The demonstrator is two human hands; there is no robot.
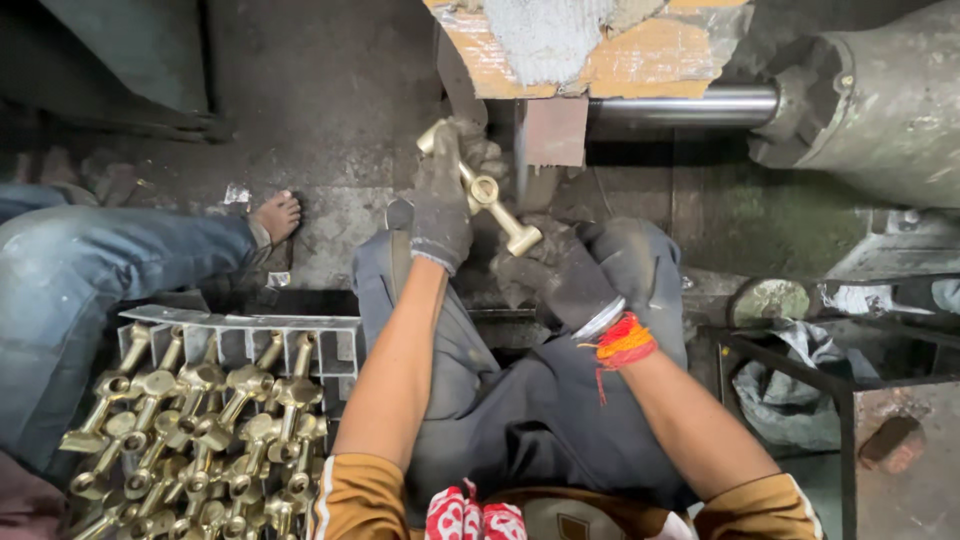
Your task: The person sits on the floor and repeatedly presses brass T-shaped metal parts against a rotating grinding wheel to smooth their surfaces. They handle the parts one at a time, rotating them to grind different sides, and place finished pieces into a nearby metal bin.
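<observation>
Both dark-gloved hands closed on one long brass cast fitting [482,190] over the lap: left hand [442,205] gripping its upper end, right hand [560,275] its lower end. At left, metal crate [240,325] heaped with similar brass castings [200,430].

Grimy dark concrete floor [330,90], stained and dusty all over. Big grey machine housing [880,100] at upper right, with a shiny steel shaft [690,105] running left from it to a worn block [590,45] patched in orange and pale grey. Metal crate [240,335] at lower left, crammed with brass castings [200,430]. Someone else's jeans-clad leg [90,270] and bare foot [277,215] stretched out beside it. Dark steel frame [790,360] at right with crumpled grey cloth [790,400] inside. Dim, flat light, pretty murky in the corners.
</observation>
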